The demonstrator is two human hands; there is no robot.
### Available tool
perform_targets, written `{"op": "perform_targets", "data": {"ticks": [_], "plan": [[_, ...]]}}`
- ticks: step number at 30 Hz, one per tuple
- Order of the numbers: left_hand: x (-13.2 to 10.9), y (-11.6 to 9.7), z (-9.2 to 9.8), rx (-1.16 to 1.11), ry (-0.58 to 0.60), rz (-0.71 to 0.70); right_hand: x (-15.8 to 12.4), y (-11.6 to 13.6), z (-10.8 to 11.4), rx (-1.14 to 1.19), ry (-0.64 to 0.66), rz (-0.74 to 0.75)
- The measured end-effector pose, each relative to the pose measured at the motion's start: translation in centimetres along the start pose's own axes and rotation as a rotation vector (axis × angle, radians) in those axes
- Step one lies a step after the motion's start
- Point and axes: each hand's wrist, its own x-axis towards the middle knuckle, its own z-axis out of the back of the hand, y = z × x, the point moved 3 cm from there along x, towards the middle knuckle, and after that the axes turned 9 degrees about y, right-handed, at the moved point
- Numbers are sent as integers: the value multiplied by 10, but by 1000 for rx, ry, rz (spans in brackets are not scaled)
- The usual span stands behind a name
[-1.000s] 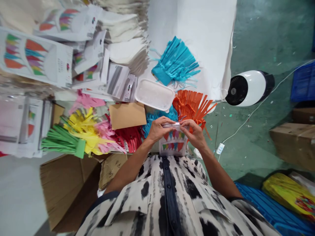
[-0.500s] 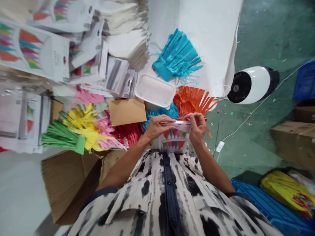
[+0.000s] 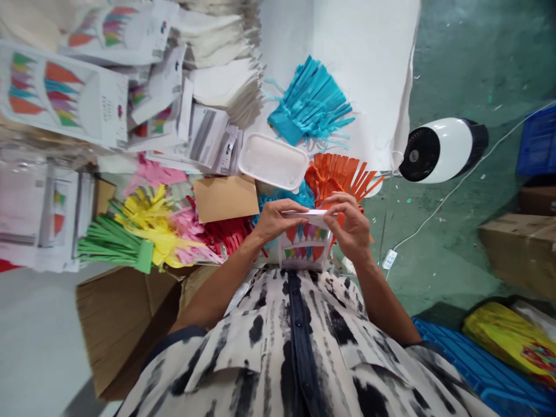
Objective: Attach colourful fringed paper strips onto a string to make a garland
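- You're in a workshop, by the look of it a paper-craft packing floor.
- The green-painted concrete floor (image 3: 460, 69) around you is flecked with paper scraps (image 3: 409, 200).
- Your bench holds stacks of printed packaging cards (image 3: 56, 87), an orange paper fringe (image 3: 339, 179) and a teal paper fringe (image 3: 308, 104).
- Cardboard cartons (image 3: 523, 255) and a blue plastic crate (image 3: 538, 142) stand nearby on the floor.
- A white electric fan (image 3: 438, 150) sits just beside your bench.

Turquoise paper fringe (image 3: 309, 101) and orange paper fringe (image 3: 334, 176) lie beside a white plastic tray (image 3: 273, 161) and a kraft envelope (image 3: 226, 198); a black-and-white fan (image 3: 438, 150) sits above the green floor (image 3: 460, 58), near a cardboard box (image 3: 521, 252) and a blue plastic crate (image 3: 538, 142).
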Motion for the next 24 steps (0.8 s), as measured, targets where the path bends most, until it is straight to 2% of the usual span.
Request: {"op": "perform_targets", "data": {"ticks": [2, 4, 10, 24], "plan": [[1, -1, 1, 1, -6, 11, -1, 5, 2, -65, 205, 6], [2, -2, 0, -4, -6, 14, -3, 2, 3, -63, 278, -41], [1, -5, -6, -6, 22, 22, -3, -17, -7, -24, 109, -191], [2, -9, -8, 40, 53, 8, -5, -22, -12, -88, 52, -165]]}}
